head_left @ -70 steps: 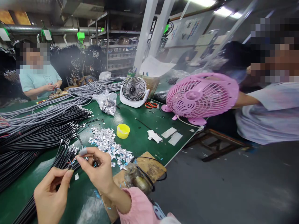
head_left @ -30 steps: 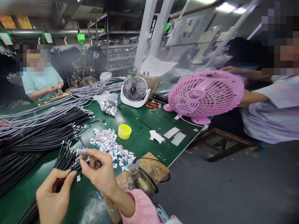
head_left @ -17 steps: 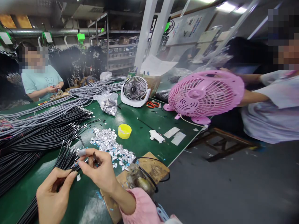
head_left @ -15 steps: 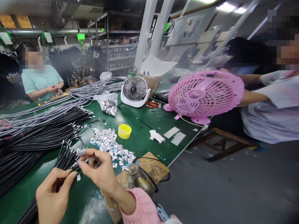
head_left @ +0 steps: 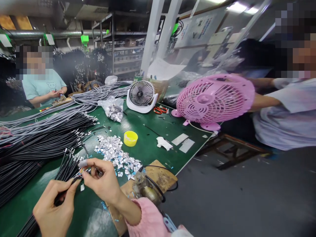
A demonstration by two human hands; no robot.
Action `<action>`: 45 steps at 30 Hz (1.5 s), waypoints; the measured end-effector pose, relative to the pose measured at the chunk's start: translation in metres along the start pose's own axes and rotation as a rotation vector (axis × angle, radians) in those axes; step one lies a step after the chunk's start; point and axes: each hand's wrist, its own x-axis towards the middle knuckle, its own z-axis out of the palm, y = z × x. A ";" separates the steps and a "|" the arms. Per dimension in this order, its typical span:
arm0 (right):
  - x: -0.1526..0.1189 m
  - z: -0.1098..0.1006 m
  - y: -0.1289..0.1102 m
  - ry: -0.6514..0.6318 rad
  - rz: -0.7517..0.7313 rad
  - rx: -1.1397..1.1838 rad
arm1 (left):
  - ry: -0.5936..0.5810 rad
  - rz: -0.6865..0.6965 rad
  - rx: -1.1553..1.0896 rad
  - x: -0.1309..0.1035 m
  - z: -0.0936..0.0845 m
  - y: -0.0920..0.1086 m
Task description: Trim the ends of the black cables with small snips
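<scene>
My left hand (head_left: 55,207) is closed around a black cable (head_left: 76,178), its end poking out between thumb and forefinger. Thin coloured wires show at that tip, where my right hand (head_left: 105,181) pinches with thumb and forefinger. A grey cover sits on one right fingertip. Some dark object is tucked in the right fingers; its kind I cannot make out. Beyond my hands lie stripped white-tipped cable ends (head_left: 70,156) and a thick bundle of black cables (head_left: 37,144). A heap of silver foil scraps (head_left: 111,148) with blue bits spreads on the green table (head_left: 145,144).
Past the foil stand a yellow plastic ring (head_left: 130,138), a bag of parts (head_left: 114,109) and a small white fan (head_left: 140,93). Orange scissors (head_left: 160,110) lie near a large pink fan (head_left: 209,102). A wooden board (head_left: 165,174) carries a small device by my right forearm. Two people sit nearby.
Both hands have shifted slightly left, with the cable still between them. The right thumb and forefinger have moved a little at the wire tips. The whole view has drifted slightly.
</scene>
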 end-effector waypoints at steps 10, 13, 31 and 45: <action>0.017 -0.005 0.033 -0.184 0.283 0.414 | -0.167 -0.421 -0.130 0.012 -0.005 0.012; 0.017 -0.002 0.034 -0.229 0.317 0.371 | -0.154 -0.511 -0.152 0.014 -0.006 0.007; -0.006 0.006 0.017 0.043 -0.104 -0.104 | -0.112 -0.646 -0.190 0.007 -0.005 0.005; 0.009 -0.011 0.017 0.181 -0.285 -0.193 | -0.240 -0.577 -0.062 0.035 -0.004 -0.005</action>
